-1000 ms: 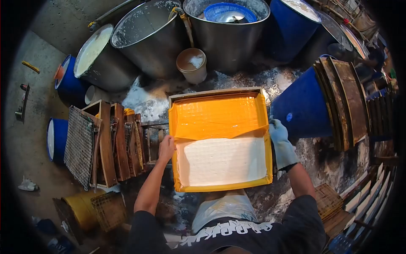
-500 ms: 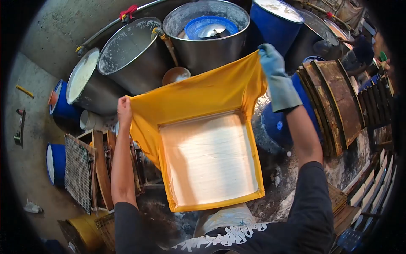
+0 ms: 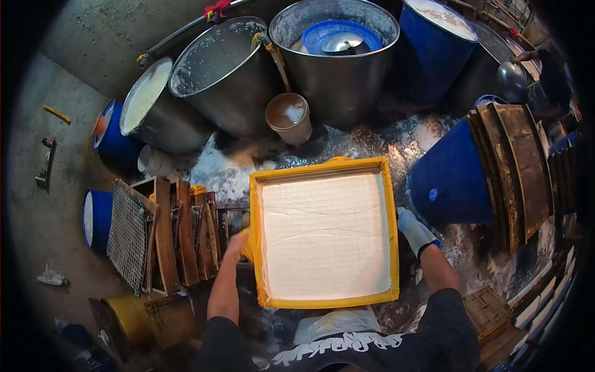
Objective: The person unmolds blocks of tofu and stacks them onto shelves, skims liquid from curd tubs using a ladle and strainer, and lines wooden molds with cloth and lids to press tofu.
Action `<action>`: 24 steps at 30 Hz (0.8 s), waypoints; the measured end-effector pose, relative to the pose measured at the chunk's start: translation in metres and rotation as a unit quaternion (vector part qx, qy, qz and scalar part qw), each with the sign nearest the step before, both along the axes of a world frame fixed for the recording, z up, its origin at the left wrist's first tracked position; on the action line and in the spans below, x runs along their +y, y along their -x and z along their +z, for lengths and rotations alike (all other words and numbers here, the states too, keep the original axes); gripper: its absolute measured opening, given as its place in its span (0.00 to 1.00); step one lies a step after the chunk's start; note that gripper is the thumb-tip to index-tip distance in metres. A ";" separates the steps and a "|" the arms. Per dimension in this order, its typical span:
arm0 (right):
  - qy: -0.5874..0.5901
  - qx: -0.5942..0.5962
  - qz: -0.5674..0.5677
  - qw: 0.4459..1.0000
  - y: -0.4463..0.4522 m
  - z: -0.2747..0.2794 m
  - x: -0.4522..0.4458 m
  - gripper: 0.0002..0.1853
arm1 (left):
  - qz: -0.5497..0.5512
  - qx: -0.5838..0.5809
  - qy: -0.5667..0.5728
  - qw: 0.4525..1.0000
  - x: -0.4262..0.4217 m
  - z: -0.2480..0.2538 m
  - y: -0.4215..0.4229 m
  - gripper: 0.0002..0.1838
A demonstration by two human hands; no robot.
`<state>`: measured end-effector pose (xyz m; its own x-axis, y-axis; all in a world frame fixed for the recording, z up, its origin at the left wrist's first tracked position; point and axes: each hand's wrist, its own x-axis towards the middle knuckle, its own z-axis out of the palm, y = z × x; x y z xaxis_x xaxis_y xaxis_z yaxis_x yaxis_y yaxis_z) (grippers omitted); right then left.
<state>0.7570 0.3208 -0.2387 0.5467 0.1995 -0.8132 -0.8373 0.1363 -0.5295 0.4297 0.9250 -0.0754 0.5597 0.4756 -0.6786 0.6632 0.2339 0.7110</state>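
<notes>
Flr point(image 3: 365, 141) beyond L hand point(image 3: 235, 244), prob. curled

Wet, white-stained floor point(image 3: 220, 170) beneath metal vats point(image 3: 338, 84), blue barrels point(image 3: 449, 177) and a bucket point(image 3: 289, 127).

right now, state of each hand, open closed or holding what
Left hand: closed on a loose fold of yellow cloth.
Gloved right hand: at the right side of the square cloth-draped frame; open or closed cannot be told.
</notes>
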 end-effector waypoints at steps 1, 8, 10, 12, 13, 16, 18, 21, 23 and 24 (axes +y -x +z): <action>-0.001 0.000 0.004 1.000 0.000 0.021 0.002 0.15 | 0.081 -0.063 -0.019 0.995 0.009 0.015 -0.005 0.19; -0.132 -0.173 -0.256 0.942 0.028 0.205 0.011 0.10 | 0.307 -0.037 -0.112 0.944 0.030 0.019 0.084 0.23; -0.080 -0.106 -0.192 0.972 0.039 0.120 -0.031 0.12 | 0.157 0.070 -0.100 0.980 -0.003 0.006 0.108 0.29; -0.005 -0.114 0.040 0.993 0.083 0.139 -0.054 0.19 | 0.094 0.065 -0.008 0.993 -0.069 0.001 0.122 0.37; -0.004 -0.198 0.099 0.975 0.117 0.203 -0.046 0.28 | 0.098 0.018 0.080 0.992 -0.092 -0.007 0.135 0.40; 0.353 -0.002 0.303 0.885 0.120 0.353 -0.016 0.19 | 0.016 0.249 -0.058 0.967 -0.105 -0.015 0.162 0.37; 0.162 -0.062 0.172 0.970 0.109 0.318 -0.062 0.19 | -0.054 0.220 -0.080 0.971 -0.092 0.008 0.183 0.32; -0.042 -0.107 -0.058 0.992 0.098 0.268 -0.122 0.19 | -0.008 0.139 -0.104 0.985 -0.059 0.020 0.224 0.17; 0.081 -0.166 0.040 0.982 0.111 0.153 -0.169 0.16 | 0.169 0.057 -0.119 0.977 -0.052 0.023 0.243 0.13; 0.144 -0.190 0.086 0.967 0.119 0.102 -0.190 0.15 | 0.190 0.068 -0.130 0.971 -0.043 0.021 0.255 0.13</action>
